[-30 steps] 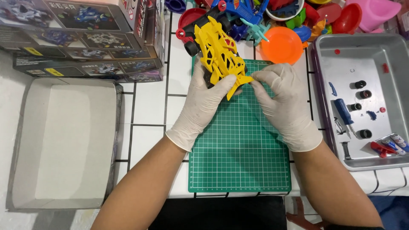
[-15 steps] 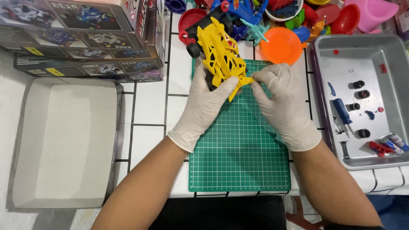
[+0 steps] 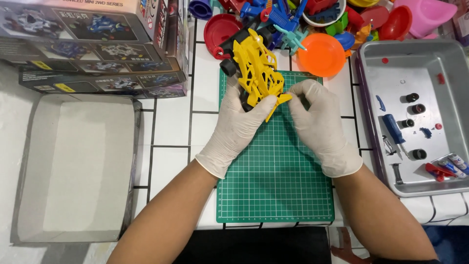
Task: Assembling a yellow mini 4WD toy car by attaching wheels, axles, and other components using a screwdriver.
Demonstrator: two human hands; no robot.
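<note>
It was a hobby workbench: a green cutting mat (image 3: 276, 186) lay on the tiled tabletop (image 3: 171, 127), kit boxes (image 3: 93, 44) at its far-left corner, a parts tray (image 3: 415, 117) at the right edge.

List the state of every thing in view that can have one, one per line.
Yellow toy car body: held above the mat, tilted.
Left hand: gloved, gripping the car body.
Right hand: gloved, fingers pinching the body's rear tip.
Green cutting mat: flat on the table.
Grey box lid: open side up, empty.
Metal tray: holding a blue screwdriver and small parts.
</note>
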